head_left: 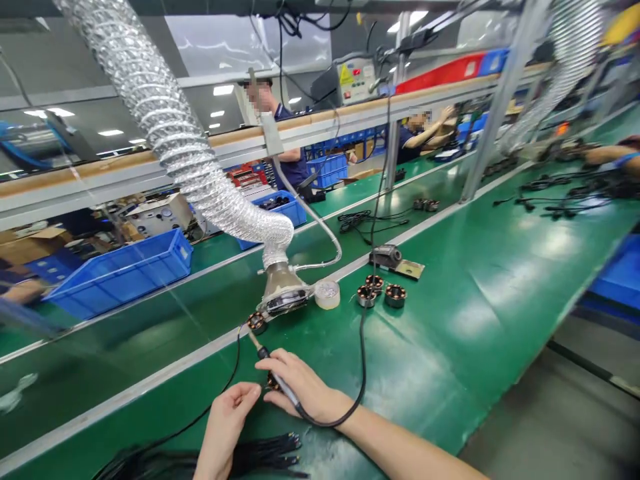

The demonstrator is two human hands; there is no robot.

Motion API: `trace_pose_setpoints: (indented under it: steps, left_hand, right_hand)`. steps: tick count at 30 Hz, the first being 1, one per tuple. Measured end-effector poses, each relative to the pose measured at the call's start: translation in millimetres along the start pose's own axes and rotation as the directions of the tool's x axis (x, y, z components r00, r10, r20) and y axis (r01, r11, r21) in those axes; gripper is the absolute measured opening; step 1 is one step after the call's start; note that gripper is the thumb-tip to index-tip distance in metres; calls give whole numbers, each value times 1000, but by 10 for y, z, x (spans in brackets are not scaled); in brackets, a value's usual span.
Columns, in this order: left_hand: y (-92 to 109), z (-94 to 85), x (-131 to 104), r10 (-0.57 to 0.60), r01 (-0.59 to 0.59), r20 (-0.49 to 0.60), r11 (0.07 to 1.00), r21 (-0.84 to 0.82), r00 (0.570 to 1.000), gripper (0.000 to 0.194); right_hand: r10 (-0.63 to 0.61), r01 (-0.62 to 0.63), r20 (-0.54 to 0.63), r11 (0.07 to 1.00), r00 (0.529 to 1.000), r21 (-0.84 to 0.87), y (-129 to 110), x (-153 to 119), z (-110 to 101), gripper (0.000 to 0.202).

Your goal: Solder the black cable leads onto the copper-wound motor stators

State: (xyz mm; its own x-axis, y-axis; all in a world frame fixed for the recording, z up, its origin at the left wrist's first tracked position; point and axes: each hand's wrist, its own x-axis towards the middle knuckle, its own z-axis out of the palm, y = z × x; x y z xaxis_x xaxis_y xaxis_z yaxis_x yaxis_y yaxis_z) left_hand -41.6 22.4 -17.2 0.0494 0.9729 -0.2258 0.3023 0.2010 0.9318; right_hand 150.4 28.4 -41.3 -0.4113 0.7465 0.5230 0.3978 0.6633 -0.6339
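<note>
My right hand (pixel 305 387) grips a soldering iron (pixel 286 389), its tip pointing up and left towards a copper-wound motor stator (pixel 257 323) with a thin black cable by it. Another stator (pixel 273 381) shows partly between my hands; the right fingers hide most of it, so I cannot tell whether they hold it. Close beside it, my left hand (pixel 227 420) is closed in a pinch, thumb against forefinger. What it pinches is too small to make out. Below lies a bundle of black cables (pixel 267 453) with stripped ends.
A fume hood (pixel 285 290) on a silver duct (pixel 185 147) stands ahead, beside a small round tub (pixel 327 294). Several stators (pixel 395 295) and a soldering-iron stand (pixel 387 255) sit right of it on the green bench (pixel 430 347). Blue bins (pixel 125 273) and other people are beyond.
</note>
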Motion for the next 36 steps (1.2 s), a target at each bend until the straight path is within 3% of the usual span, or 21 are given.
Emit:
trace_pose_setpoints:
  steps: [6,14,17,20,23,26,31,36]
  left_hand:
    - [48,-36,-2,76,-76,-2,997,-13,997,41]
    - [37,-84,-6,191,-191,74,982,1,979,29]
    - [11,-75,12,88,-67,152,988,-140,984,29]
    - [-35,-49,75,8,80,233,927,-366,972,34]
    - [-78,-38,160,29,83,209,856,-510,977,41]
    - [-106,-72,236,68,21,136,825,-565,988,45]
    - [-26,-131,351,83,-38,64,851,-524,994,46]
    - [220,-146,737,167,-143,62,948,-285,984,32]
  right_hand:
    - [-49,51,-127,999,991,16,47,36,140,46]
    - [-118,120,-94,993,988,19,-3,64,147,40]
    - [-146,147,-109,989,983,5,-10,59,199,38]
    - [-134,142,-247,990,960,14,-34,74,298,29]
    - [-78,94,-334,995,939,31,-85,102,394,22]
    - [-73,87,-312,996,947,31,-126,133,451,27]
    - [-174,142,-357,983,918,-114,-211,165,332,34]
    - [-193,67,-476,961,858,-270,-364,150,16,39]
